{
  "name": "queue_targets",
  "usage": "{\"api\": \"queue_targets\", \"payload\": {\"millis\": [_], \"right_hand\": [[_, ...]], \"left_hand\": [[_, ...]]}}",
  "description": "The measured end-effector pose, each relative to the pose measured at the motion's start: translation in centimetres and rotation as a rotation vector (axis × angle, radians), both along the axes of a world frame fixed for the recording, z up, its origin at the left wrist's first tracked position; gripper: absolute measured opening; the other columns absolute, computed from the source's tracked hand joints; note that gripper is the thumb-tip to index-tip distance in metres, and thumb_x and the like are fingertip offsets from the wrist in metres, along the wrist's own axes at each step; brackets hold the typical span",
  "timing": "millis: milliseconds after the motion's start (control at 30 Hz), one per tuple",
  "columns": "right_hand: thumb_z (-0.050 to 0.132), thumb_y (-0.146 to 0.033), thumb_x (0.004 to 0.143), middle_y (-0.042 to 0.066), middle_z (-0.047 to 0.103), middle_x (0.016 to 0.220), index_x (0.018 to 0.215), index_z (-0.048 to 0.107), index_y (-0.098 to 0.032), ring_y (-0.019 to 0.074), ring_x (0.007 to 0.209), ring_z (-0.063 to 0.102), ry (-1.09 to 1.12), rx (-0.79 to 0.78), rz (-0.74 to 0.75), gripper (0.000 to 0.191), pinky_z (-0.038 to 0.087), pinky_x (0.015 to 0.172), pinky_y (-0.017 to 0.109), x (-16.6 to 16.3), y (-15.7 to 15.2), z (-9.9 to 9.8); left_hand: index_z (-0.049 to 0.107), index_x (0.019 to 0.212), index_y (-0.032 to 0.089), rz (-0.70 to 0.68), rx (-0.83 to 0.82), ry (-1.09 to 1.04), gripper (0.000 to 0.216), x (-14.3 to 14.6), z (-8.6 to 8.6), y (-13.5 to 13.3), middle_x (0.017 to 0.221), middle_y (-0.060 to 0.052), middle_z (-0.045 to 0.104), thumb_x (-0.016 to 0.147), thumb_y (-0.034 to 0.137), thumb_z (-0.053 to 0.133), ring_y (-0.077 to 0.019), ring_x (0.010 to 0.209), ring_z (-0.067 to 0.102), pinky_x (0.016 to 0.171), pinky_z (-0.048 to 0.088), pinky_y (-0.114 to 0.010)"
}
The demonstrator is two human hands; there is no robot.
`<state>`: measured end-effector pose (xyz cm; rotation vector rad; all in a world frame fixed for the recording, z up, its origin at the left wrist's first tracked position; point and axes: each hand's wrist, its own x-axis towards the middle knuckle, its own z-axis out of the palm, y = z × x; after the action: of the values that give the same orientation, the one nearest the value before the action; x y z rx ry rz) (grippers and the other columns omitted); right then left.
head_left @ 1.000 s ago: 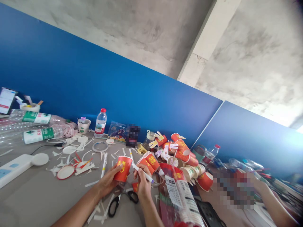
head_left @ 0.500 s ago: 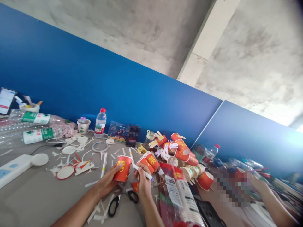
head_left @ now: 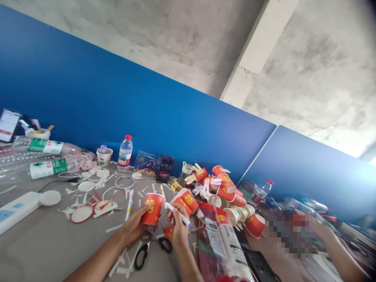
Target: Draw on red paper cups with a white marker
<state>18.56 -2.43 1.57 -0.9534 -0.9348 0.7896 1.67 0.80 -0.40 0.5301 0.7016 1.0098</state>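
The left hand (head_left: 133,227) grips an upright red paper cup (head_left: 153,208) on the worktop (head_left: 44,243); the right hand (head_left: 178,229) holds a white pen (head_left: 178,214), its tip seemingly touching the cup.

Glossy red paper cup (head_left: 153,209), white plastic pen (head_left: 178,214), matt grey tabletop (head_left: 53,243)

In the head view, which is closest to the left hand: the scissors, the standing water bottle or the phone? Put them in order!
From the left hand, which grips a red cup:
1. scissors, on the table right beside the hand.
2. water bottle, upright by the blue wall.
3. phone, at the far left edge.
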Motion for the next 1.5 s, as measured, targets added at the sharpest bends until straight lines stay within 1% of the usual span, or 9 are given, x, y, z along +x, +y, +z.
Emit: {"api": "queue_targets", "payload": {"millis": [167,333,600,767,833,1100,1233,1300,1500], "right_hand": [[0.091,-0.076,0.079,-0.003,0.063,0.055,0.078,0.077,-0.022,0.0171,0.052,0.052,0.01,0.016,-0.005,0.056,0.046,0.055,0.03,-0.3,-0.1,0.2],[0.091,-0.076,0.079,-0.004,0.062,0.054,0.079,0.076,-0.023,0.0164,0.05,0.051,0.016,0.023,0.001,0.056,0.044,0.053,0.029,-0.5,-0.2,0.4],[0.091,-0.076,0.08,-0.003,0.063,0.057,0.08,0.077,-0.025,0.0171,0.053,0.054,0.019,0.003,0.034,0.053,0.046,0.055,0.029,-0.3,-0.1,-0.1],[0.093,-0.075,0.079,-0.001,0.064,0.059,0.08,0.078,-0.024,0.0177,0.055,0.055,0.031,-0.024,0.041,0.053,0.048,0.057,0.03,-0.2,-0.2,-0.2],[0.093,-0.075,0.08,-0.001,0.065,0.06,0.081,0.079,-0.024,0.0179,0.056,0.056,0.024,-0.016,0.049,0.053,0.049,0.057,0.031,-0.2,-0.3,-0.3],[0.091,-0.077,0.082,0.0,0.068,0.062,0.085,0.082,-0.026,0.0198,0.055,0.058,-0.012,0.021,0.072,0.052,0.05,0.056,0.033,-0.2,-0.1,-0.8],[0.09,-0.075,0.084,0.001,0.069,0.062,0.085,0.082,-0.027,0.0216,0.056,0.06,-0.035,0.028,0.073,0.048,0.052,0.056,0.035,-0.1,-0.1,-0.7],[0.09,-0.073,0.084,0.001,0.07,0.062,0.084,0.082,-0.027,0.0221,0.056,0.061,-0.043,0.029,0.074,0.047,0.053,0.058,0.035,0.0,-0.1,-0.7],[0.09,-0.073,0.082,0.0,0.07,0.061,0.085,0.082,-0.024,0.0207,0.056,0.061,-0.066,0.025,0.072,0.05,0.052,0.059,0.032,0.1,0.1,-1.0]], "left_hand": [[0.08,0.113,0.018,0.061,-0.048,-0.014,0.032,0.1,-0.4,0.2,0.094,-0.012,0.089,0.093,0.038,0.095,-0.0323,0.094,0.089,0.082,0.072,-0.037],[0.08,0.117,0.019,0.086,-0.063,-0.015,0.043,0.2,-0.3,0.3,0.093,-0.013,0.09,0.09,0.047,0.099,-0.0362,0.1,0.09,0.083,0.074,-0.039],[0.081,0.113,0.016,0.055,-0.033,-0.023,0.037,0.0,0.2,0.1,0.093,-0.012,0.089,0.097,0.047,0.094,-0.0294,0.089,0.089,0.084,0.075,-0.039],[0.08,0.101,0.018,0.054,0.064,-0.009,0.044,0.1,0.0,-0.2,0.094,-0.01,0.089,0.076,0.038,0.11,-0.0282,0.088,0.087,0.076,0.072,-0.035],[0.08,0.1,0.019,0.042,0.08,-0.013,0.046,0.1,-0.1,-0.2,0.091,-0.009,0.088,0.072,0.036,0.112,-0.0278,0.086,0.086,0.074,0.07,-0.034],[0.085,0.098,0.016,-0.009,0.161,-0.055,0.044,0.0,-1.1,0.4,0.086,-0.008,0.088,0.074,0.039,0.114,-0.0236,0.079,0.084,0.077,0.067,-0.03],[0.087,0.1,0.017,-0.012,0.171,-0.056,0.039,0.0,-1.2,0.4,0.094,-0.009,0.092,0.078,0.037,0.111,-0.0231,0.081,0.085,0.081,0.068,-0.032],[0.088,0.101,0.017,-0.02,0.175,-0.054,0.039,0.0,-1.1,0.3,0.098,-0.01,0.093,0.077,0.038,0.112,-0.0226,0.081,0.084,0.08,0.067,-0.031],[0.087,0.104,0.015,-0.035,0.179,-0.051,0.046,0.0,-1.2,0.3,0.094,-0.01,0.09,0.076,0.041,0.113,-0.021,0.076,0.08,0.07,0.061,-0.028]]}}
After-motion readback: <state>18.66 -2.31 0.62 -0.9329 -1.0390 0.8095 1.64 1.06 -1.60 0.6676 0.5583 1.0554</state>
